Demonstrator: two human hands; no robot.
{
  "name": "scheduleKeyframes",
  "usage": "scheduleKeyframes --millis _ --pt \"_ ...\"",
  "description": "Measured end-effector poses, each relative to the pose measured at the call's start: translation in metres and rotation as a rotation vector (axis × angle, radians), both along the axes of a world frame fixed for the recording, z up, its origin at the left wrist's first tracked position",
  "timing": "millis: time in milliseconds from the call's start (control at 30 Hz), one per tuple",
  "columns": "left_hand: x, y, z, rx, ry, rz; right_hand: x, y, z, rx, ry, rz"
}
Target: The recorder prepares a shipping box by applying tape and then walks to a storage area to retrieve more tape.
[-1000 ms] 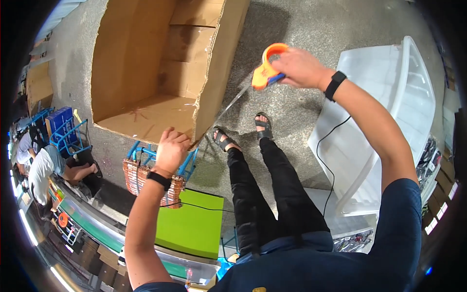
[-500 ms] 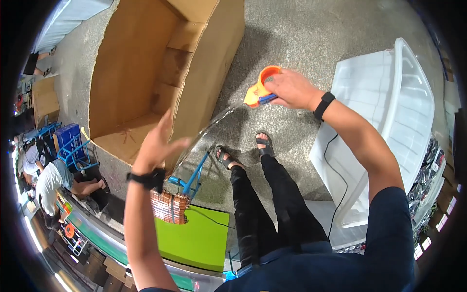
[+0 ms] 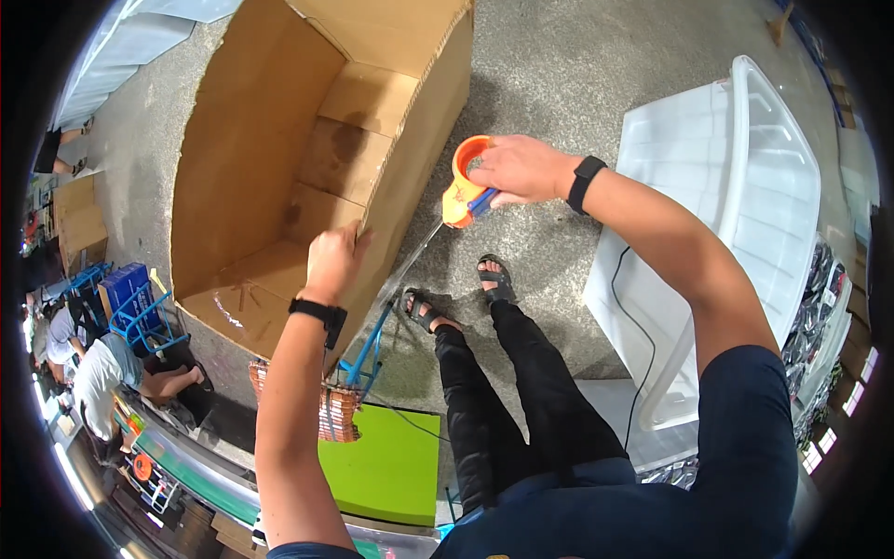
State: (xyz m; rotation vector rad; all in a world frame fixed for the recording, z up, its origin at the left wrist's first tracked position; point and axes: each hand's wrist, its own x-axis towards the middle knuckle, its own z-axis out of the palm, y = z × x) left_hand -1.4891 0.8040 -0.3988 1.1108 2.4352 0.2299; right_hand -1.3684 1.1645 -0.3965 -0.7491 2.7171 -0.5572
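A large open cardboard box [image 3: 279,158] lies tipped on its side on the grey concrete floor, its opening facing up at me. My left hand [image 3: 332,262] grips the box's near side wall at its edge. My right hand [image 3: 520,169] holds an orange tape dispenser [image 3: 465,186] just right of the box. A strip of clear tape [image 3: 410,265] runs from the dispenser down to the box wall near my left hand. Both wrists wear black bands.
A translucent white plastic bin [image 3: 736,233] stands to the right with a black cord beside it. A green-topped stool [image 3: 386,461] and a blue-framed woven stool [image 3: 340,401] sit below the box. A person [image 3: 102,373] crouches at the left by blue crates.
The box has tipped and turned so its opening faces me. My left hand moved from the lower flap up onto the side wall. The dispenser stayed at the box's right, tape still stretched.
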Motion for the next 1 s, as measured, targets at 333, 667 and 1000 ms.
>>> scheduleKeyframes --millis 333,667,1000 --pt "0.034 -0.075 0.004 -0.015 -0.081 -0.112 0.002 0.122 0.044 0.234 -0.039 -0.208" --pt "0.05 -0.109 0.012 -0.016 -0.105 -0.31 -0.049 0.185 0.035 0.182 0.15 0.006" --pt "0.041 -0.057 0.054 -0.43 -0.214 -0.349 -0.045 0.186 0.007 0.319 0.189 -0.104"
